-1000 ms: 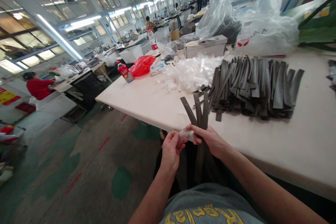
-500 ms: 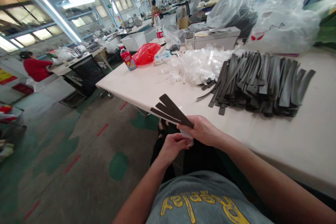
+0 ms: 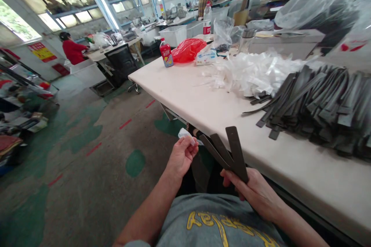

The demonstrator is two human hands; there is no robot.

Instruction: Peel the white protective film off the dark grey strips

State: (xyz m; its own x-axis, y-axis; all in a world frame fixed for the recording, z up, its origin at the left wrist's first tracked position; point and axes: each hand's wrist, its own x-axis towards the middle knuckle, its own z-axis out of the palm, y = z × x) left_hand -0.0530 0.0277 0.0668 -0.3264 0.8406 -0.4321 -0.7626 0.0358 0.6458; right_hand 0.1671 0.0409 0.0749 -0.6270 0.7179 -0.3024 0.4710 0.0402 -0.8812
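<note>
Pinched in my left hand [image 3: 183,153] is a small piece of white film [image 3: 185,134], held up over the floor beside the table edge. My right hand [image 3: 252,189] is closed around the lower ends of three dark grey strips [image 3: 237,150], which fan out upward. A gap separates the two hands. On the table to the right lies a big heap of similar dark strips [image 3: 321,104]. Against its left side sits a crumpled pile of white film pieces [image 3: 249,71].
The pale table [image 3: 179,88] runs along my right. At its far end stand a red-labelled drink bottle [image 3: 166,53], a red plastic bag [image 3: 189,50], a tissue pack [image 3: 206,57], a clear bottle [image 3: 207,19] and a glass jar [image 3: 247,40]. A person in red [image 3: 72,49] sits far left.
My hands have moved apart: the left went up and left with the white film, the right moved right and lower with the strips. The view has turned left.
</note>
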